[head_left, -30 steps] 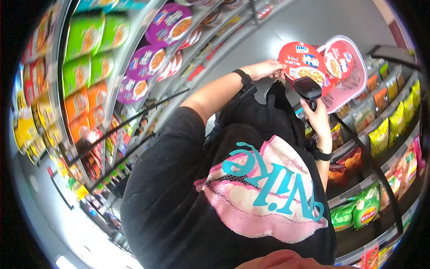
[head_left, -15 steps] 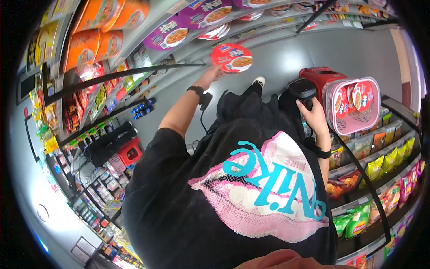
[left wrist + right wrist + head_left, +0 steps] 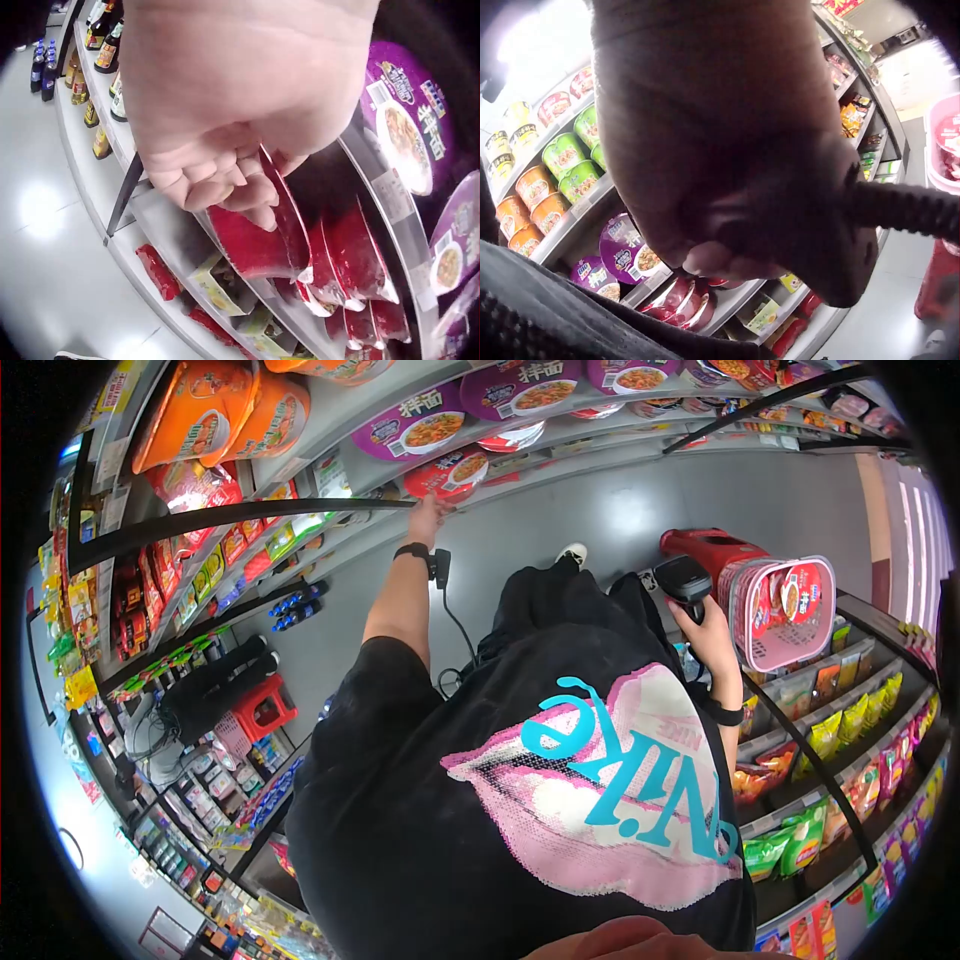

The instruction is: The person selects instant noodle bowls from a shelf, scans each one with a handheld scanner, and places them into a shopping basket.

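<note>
My left hand (image 3: 428, 518) reaches out to the shelf on the left and grips a red instant noodle bowl (image 3: 447, 475) by its edge. In the left wrist view, the fingers curl against this bowl (image 3: 259, 240), which stands tilted at the front of a row of similar red bowls (image 3: 352, 255). Purple noodle bowls (image 3: 410, 426) line the shelf just above. My right hand (image 3: 712, 638) holds a black handheld scanner (image 3: 683, 577) by its handle, near my right leg; in the right wrist view, the scanner's coiled cord (image 3: 907, 208) shows.
A pink basket (image 3: 786, 657) with red noodle bowls (image 3: 800, 595) in it stands on the right, beside a red stool (image 3: 715, 547). Shelves of snack bags (image 3: 800, 840) run along the right. Black rails (image 3: 250, 510) cross the left shelf. Another person's dark-clothed legs (image 3: 215, 685) are at far left.
My left hand has carried the red noodle bowl from beside the basket leftwards to the shelf with the red bowls. My right hand keeps hold of the scanner.
</note>
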`<action>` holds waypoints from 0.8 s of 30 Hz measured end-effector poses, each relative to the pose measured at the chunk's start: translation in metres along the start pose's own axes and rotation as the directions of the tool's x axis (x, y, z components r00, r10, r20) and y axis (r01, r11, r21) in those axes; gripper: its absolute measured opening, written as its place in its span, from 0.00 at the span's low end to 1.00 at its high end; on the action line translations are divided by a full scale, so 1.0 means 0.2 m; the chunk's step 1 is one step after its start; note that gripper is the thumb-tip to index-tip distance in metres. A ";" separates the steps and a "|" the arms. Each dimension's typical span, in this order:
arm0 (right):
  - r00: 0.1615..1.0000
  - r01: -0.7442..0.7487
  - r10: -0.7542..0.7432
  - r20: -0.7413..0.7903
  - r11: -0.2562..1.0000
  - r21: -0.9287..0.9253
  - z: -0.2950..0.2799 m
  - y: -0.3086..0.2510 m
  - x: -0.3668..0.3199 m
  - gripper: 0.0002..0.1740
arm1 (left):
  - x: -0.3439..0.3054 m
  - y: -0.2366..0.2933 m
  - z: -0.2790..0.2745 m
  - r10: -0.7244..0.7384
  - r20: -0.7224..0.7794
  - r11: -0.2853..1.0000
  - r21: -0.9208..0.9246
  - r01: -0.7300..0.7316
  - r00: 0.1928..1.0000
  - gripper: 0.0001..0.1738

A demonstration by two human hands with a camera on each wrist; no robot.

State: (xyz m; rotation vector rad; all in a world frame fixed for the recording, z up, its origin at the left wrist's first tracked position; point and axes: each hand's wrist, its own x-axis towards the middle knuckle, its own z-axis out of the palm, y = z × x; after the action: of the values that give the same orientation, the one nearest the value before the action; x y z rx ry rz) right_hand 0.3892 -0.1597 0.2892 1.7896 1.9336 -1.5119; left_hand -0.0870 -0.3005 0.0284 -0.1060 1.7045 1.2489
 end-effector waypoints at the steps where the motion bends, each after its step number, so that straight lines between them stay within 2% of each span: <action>1: 0.993 0.103 -0.104 -0.053 0.994 -0.028 0.02 0.06 0.02 0.23 | 0.04 0.01 0.00 -0.004 0.009 1.000 -0.003 0.004 1.000 0.16; 2: 0.973 0.203 -0.208 -0.101 0.977 -0.063 0.03 0.12 0.03 0.22 | 0.08 0.02 0.01 -0.006 -0.011 0.999 0.044 0.006 1.000 0.18; 4: 0.978 0.168 -0.173 -0.115 0.985 -0.048 0.05 0.15 0.03 0.22 | 0.18 0.04 -0.03 -0.047 -0.018 0.983 0.179 0.049 0.999 0.18; 5: 0.981 0.143 -0.146 -0.124 0.989 -0.032 0.05 0.16 0.03 0.21 | 0.22 0.04 -0.04 -0.053 -0.010 0.982 0.182 0.054 0.999 0.18; 7: 0.991 0.070 -0.070 -0.112 0.998 -0.003 0.05 0.09 0.00 0.21 | 0.30 0.04 -0.07 -0.031 -0.096 0.999 0.038 0.035 0.995 0.17; 9: 0.995 -0.004 0.007 -0.098 1.000 0.028 0.05 0.05 -0.02 0.21 | 0.35 0.05 -0.12 -0.074 -0.108 0.994 0.068 0.082 0.991 0.16; 11: 0.993 -0.013 0.015 -0.113 1.000 0.019 0.05 0.04 -0.02 0.21 | 0.36 0.06 -0.15 0.013 -0.223 0.943 0.327 0.062 0.975 0.19; 12: 0.993 -0.021 0.024 -0.118 0.999 0.025 0.06 0.05 -0.01 0.21 | 0.44 0.05 -0.20 0.037 -0.213 0.902 0.427 0.059 0.976 0.21; 15: 0.987 0.038 -0.036 -0.154 0.999 0.013 0.06 0.08 0.02 0.21 | 0.54 0.01 -0.24 -0.006 -0.248 0.921 0.375 0.101 0.969 0.21; 16: 0.989 0.008 -0.006 -0.149 1.000 0.009 0.06 0.06 0.01 0.20 | 0.52 0.02 -0.21 -0.105 -0.243 0.964 0.212 0.158 0.964 0.19; 17: 0.989 -0.023 0.023 -0.144 1.000 0.005 0.06 0.04 0.01 0.20 | 0.71 -0.14 -0.30 -0.109 -0.241 0.962 0.218 0.163 0.964 0.19; 18: 0.986 0.021 -0.023 -0.168 1.000 -0.013 0.07 0.07 0.02 0.20 | 0.92 -0.30 -0.39 0.128 -0.029 0.873 0.478 -0.098 0.991 0.17; 19: 0.986 0.018 -0.020 -0.168 1.000 -0.012 0.06 0.06 0.02 0.20 | 1.06 -0.44 -0.50 0.295 0.235 0.671 0.640 -0.376 0.926 0.16; 20: 0.987 0.008 -0.008 -0.163 1.000 -0.004 0.06 0.03 0.01 0.19 | 0.93 -0.33 -0.35 0.293 0.236 0.671 0.640 -0.375 0.927 0.16; 21: 0.988 -0.002 0.002 -0.155 1.000 0.001 0.06 0.02 0.01 0.19 | 0.73 -0.20 -0.22 0.079 0.003 0.893 0.445 -0.072 0.997 0.15; 22: 0.988 -0.003 0.003 -0.152 1.000 -0.002 0.06 0.02 0.01 0.19 | 0.46 0.00 -0.05 -0.200 -0.160 0.963 0.151 0.224 0.967 0.15; 23: 0.989 -0.012 0.012 -0.144 1.000 0.006 0.07 0.03 0.02 0.19 | 0.45 0.00 -0.05 -0.203 -0.161 0.962 0.149 0.227 0.966 0.15; 24: 0.990 -0.020 0.021 -0.136 1.000 0.014 0.07 0.03 0.02 0.19 | 0.44 0.01 -0.04 -0.266 -0.073 0.963 0.016 0.268 0.961 0.17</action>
State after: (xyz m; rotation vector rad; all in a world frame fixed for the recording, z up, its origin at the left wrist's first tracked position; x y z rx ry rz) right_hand 0.3857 -0.1681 0.2764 1.9596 1.9623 -1.4331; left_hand -0.1377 -0.2661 -0.0347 -0.3569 1.7009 1.0320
